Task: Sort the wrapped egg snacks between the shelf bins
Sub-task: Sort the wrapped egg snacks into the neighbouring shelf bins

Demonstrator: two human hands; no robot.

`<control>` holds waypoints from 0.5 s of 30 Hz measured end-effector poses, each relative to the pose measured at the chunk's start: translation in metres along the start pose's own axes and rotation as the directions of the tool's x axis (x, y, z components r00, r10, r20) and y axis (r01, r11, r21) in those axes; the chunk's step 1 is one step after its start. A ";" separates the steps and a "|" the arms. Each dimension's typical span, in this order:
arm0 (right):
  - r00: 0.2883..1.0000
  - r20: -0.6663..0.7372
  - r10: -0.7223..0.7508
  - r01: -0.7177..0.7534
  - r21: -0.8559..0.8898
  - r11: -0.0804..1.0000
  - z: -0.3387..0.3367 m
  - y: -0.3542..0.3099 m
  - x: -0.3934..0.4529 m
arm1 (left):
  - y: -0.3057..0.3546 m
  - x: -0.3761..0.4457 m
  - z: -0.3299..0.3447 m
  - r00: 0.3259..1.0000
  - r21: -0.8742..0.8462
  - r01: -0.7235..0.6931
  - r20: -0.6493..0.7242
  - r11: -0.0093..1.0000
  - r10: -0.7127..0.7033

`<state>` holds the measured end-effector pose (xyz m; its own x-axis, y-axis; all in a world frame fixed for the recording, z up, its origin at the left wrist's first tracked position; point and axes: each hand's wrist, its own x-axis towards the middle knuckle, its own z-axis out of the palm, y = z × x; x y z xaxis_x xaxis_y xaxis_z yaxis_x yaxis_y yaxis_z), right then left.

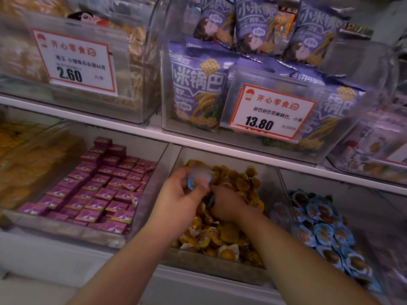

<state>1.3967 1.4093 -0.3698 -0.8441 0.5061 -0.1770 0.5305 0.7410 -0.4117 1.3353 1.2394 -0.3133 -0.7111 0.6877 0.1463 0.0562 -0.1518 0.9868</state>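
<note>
Shelf bins are sitting before me: my left hand (182, 190) is pinching a blue egg snack (199, 178) above the yellow bin (220, 267), my right hand (229, 203) is digging in curled, contents hidden, so I'm carrying blues rightward to the blue bin (284, 181).

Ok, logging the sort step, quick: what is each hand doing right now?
Left hand: grips a blue-wrapped egg snack.
Right hand: fingers down in the orange-wrapped egg snacks; whether it grips one cannot be told.
</note>
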 end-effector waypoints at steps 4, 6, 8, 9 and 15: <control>0.998 0.037 0.058 -0.059 0.035 0.998 -0.003 -0.004 0.008 | 0.003 0.001 0.001 1.000 -0.024 0.016 -0.005 1.000 -0.016; 0.987 0.147 0.063 -0.075 0.081 0.994 -0.012 -0.002 0.013 | 0.004 0.001 0.001 1.000 -0.033 0.024 0.002 0.999 -0.024; 0.981 0.177 0.084 -0.121 0.212 0.970 -0.025 0.001 0.015 | 0.005 0.001 0.000 0.999 -0.070 0.035 0.009 0.997 -0.034; 0.980 0.155 0.128 -0.171 0.306 0.937 -0.033 0.001 0.014 | 0.005 0.000 0.000 0.999 -0.088 0.038 0.008 0.995 -0.038; 0.950 0.248 0.192 -0.313 0.798 0.516 -0.072 -0.009 -0.004 | 0.007 -0.002 -0.001 0.999 -0.099 0.046 0.014 0.994 -0.045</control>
<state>1.4006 1.4328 -0.3011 -0.7187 0.5136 -0.4687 0.4758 -0.1283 -0.8702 1.3360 1.2365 -0.3068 -0.7031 0.7037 0.1027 -0.0467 -0.1898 0.9807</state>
